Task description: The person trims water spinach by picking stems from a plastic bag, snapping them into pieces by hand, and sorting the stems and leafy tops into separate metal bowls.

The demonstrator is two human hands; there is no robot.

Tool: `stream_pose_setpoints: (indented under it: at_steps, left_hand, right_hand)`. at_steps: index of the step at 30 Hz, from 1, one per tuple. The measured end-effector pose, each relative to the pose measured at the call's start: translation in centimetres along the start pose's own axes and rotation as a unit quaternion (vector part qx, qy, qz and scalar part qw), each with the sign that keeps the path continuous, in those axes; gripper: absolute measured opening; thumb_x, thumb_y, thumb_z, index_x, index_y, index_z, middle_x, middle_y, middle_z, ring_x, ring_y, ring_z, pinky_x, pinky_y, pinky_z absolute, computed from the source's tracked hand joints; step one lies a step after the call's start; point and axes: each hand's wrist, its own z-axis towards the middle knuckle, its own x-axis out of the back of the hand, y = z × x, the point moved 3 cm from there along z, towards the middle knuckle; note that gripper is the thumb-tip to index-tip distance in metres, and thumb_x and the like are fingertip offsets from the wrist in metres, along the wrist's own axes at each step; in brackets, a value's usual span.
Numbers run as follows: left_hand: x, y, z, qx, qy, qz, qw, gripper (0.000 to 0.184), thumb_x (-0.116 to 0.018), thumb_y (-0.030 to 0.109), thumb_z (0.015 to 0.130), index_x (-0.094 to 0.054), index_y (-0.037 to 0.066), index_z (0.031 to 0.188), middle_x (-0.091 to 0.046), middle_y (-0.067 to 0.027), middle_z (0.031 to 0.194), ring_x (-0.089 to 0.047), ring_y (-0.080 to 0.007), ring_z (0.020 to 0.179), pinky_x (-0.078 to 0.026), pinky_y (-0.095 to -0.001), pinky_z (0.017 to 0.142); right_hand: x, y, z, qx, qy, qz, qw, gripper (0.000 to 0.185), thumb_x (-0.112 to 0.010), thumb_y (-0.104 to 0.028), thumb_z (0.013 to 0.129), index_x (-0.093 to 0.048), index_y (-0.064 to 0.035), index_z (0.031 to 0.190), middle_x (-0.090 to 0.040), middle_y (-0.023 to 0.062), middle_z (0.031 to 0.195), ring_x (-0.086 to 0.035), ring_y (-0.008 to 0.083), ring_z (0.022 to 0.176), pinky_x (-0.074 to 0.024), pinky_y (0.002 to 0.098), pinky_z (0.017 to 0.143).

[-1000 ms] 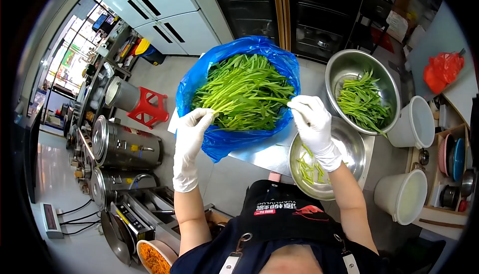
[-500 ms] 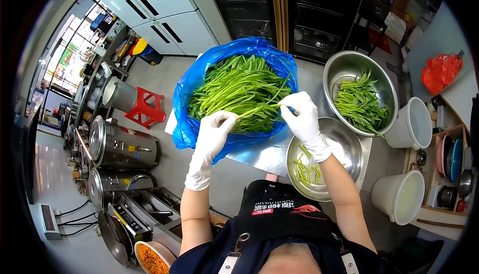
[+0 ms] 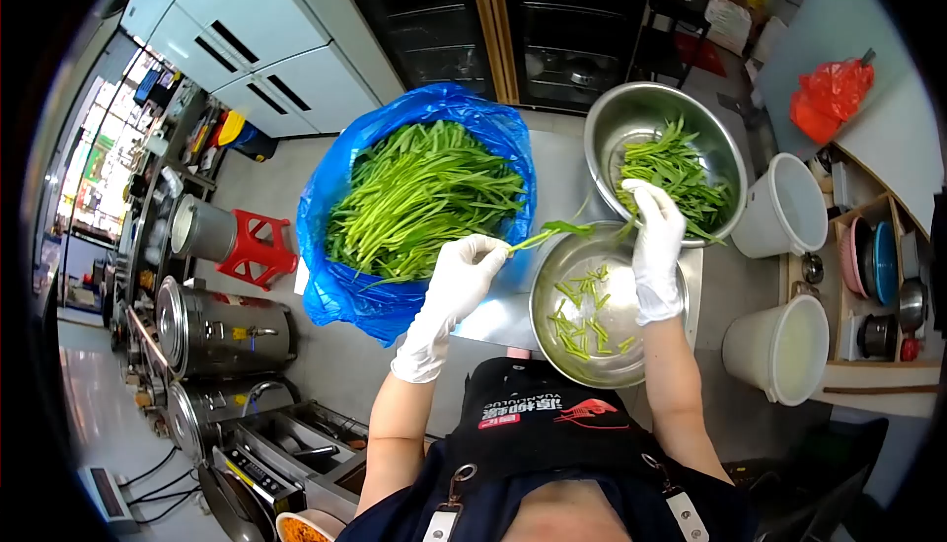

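Observation:
My left hand [image 3: 462,276], in a white glove, pinches the stem end of a water spinach stalk [image 3: 545,234]. The stalk stretches right, over the steel basin, toward my gloved right hand [image 3: 657,241], whose closed fingers are at its leafy end. A blue plastic bag [image 3: 340,310] to the left is heaped with water spinach [image 3: 419,197]. Below my right hand, the shallow steel basin [image 3: 617,369] holds short cut stem pieces [image 3: 582,320]. Beyond it, a deeper steel bowl [image 3: 604,118] contains leafy water spinach [image 3: 676,172].
The bag and both bowls rest on a steel table [image 3: 498,320]. White buckets [image 3: 789,350] stand at the right, beside a shelf with bowls [image 3: 883,261]. At the left are a red stool [image 3: 261,251] and large steel pots [image 3: 232,325]. Refrigerators [image 3: 256,29] stand at the back.
My right hand has moved right, from beside the bag to the edge of the deeper bowl. My left hand has left the heap and is now between bag and basin. The view has shifted.

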Motion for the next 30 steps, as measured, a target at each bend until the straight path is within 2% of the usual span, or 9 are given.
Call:
stream_pose_setpoints:
  at_steps: [3, 5, 10, 13, 17, 21, 22, 26, 30]
  left_hand:
    - [-2.1, 0.3, -0.1, 0.033, -0.043, 0.011, 0.998, 0.016, -0.067, 0.013, 0.09, -0.071, -0.001, 0.096, -0.067, -0.0005, 0.081, -0.055, -0.0063, 0.073, -0.046, -0.0221, 0.07]
    - [-3.6, -0.1, 0.2, 0.038, -0.069, 0.01, 0.997, 0.016, -0.067, 0.013, 0.09, -0.071, -0.001, 0.096, -0.067, 0.0, 0.08, -0.054, -0.006, 0.072, -0.046, -0.0219, 0.068]
    - [-5.8, -0.5, 0.7, 0.018, -0.097, 0.036, 0.994, 0.025, -0.064, 0.019, 0.092, -0.069, -0.004, 0.1, -0.069, -0.0085, 0.082, -0.058, -0.0112, 0.072, -0.048, -0.0271, 0.069]
    - [-6.3, -1.1, 1.2, 0.054, -0.1, 0.026, 0.993, 0.02, -0.067, 0.017, 0.091, -0.07, -0.003, 0.093, -0.067, -0.0022, 0.079, -0.053, -0.0062, 0.071, -0.045, -0.0221, 0.066]
    - [-6.9, -1.6, 1.5, 0.039, -0.128, 0.077, 0.988, 0.026, -0.065, 0.02, 0.09, -0.07, -0.005, 0.095, -0.07, -0.0125, 0.079, -0.061, -0.0135, 0.071, -0.049, -0.0282, 0.069]
    - [-8.0, -1.2, 0.6, 0.093, -0.159, 0.041, 0.982, 0.021, -0.066, 0.018, 0.089, -0.071, -0.003, 0.09, -0.069, -0.0049, 0.078, -0.06, -0.0111, 0.073, -0.049, -0.0275, 0.074]
    - [-8.4, -1.5, 0.4, 0.11, -0.155, 0.01, 0.982, 0.02, -0.066, 0.017, 0.089, -0.072, -0.002, 0.09, -0.069, -0.0041, 0.079, -0.06, -0.0103, 0.074, -0.049, -0.0271, 0.074]
    - [-10.7, -4.6, 0.2, 0.096, -0.141, -0.162, 0.972, 0.013, -0.067, 0.012, 0.09, -0.073, 0.002, 0.095, -0.069, 0.0009, 0.083, -0.058, -0.0059, 0.074, -0.048, -0.0222, 0.071]
    - [-11.2, -4.5, -1.3, 0.034, -0.144, -0.079, 0.986, 0.023, -0.066, 0.025, 0.092, -0.072, 0.005, 0.102, -0.071, -0.0021, 0.092, -0.062, -0.0116, 0.081, -0.049, -0.0288, 0.074]
  right_hand:
    - [-0.3, -5.4, -2.4, 0.222, -0.105, -0.14, 0.959, 0.011, -0.06, 0.003, 0.086, -0.068, -0.0024, 0.093, -0.07, 0.0078, 0.103, -0.063, 0.0184, 0.098, -0.0457, 0.0345, 0.096]
    - [-1.6, -6.6, -3.9, 0.302, -0.215, -0.254, 0.893, 0.009, -0.058, -0.001, 0.088, -0.064, -0.0071, 0.091, -0.069, 0.0065, 0.106, -0.061, 0.0259, 0.109, -0.0331, 0.0487, 0.108]
    - [-2.1, -0.3, -5.4, 0.083, -0.316, -0.25, 0.911, 0.014, -0.051, -0.019, 0.096, -0.059, -0.0075, 0.101, -0.065, 0.0127, 0.092, -0.065, 0.0325, 0.081, -0.0507, 0.0384, 0.068]
    - [-1.3, 0.2, -6.5, 0.006, -0.34, -0.287, 0.896, 0.015, -0.052, -0.02, 0.097, -0.058, -0.0081, 0.102, -0.066, 0.0139, 0.092, -0.065, 0.033, 0.082, -0.0503, 0.0411, 0.067]
    - [-1.2, 0.9, -7.7, 0.305, -0.344, -0.499, 0.734, 0.013, -0.056, -0.02, 0.089, -0.058, -0.0091, 0.096, -0.06, 0.0085, 0.076, -0.064, 0.0251, 0.073, -0.0517, 0.0404, 0.061]
    - [-0.8, 1.1, -7.9, 0.318, -0.355, -0.535, 0.698, 0.011, -0.059, -0.021, 0.084, -0.058, -0.0104, 0.079, -0.055, 0.005, 0.072, -0.062, 0.0218, 0.07, -0.0516, 0.0371, 0.059]
    - [-0.6, 0.9, -8.0, 0.3, -0.35, -0.526, 0.714, 0.011, -0.061, -0.018, 0.083, -0.062, -0.008, 0.077, -0.061, 0.0071, 0.075, -0.063, 0.025, 0.071, -0.0517, 0.0345, 0.061]
    - [1.1, 2.8, -7.6, 0.053, -0.286, -0.261, 0.92, 0.009, -0.062, -0.01, 0.086, -0.067, -0.003, 0.084, -0.066, 0.005, 0.078, -0.061, 0.0166, 0.069, -0.0494, 0.0288, 0.064]
    - [4.8, 5.6, -5.2, -0.195, -0.168, -0.029, 0.966, 0.016, -0.055, -0.009, 0.092, -0.064, -0.0079, 0.079, -0.049, -0.0069, 0.065, -0.038, 0.001, 0.054, -0.0278, 0.0182, 0.048]
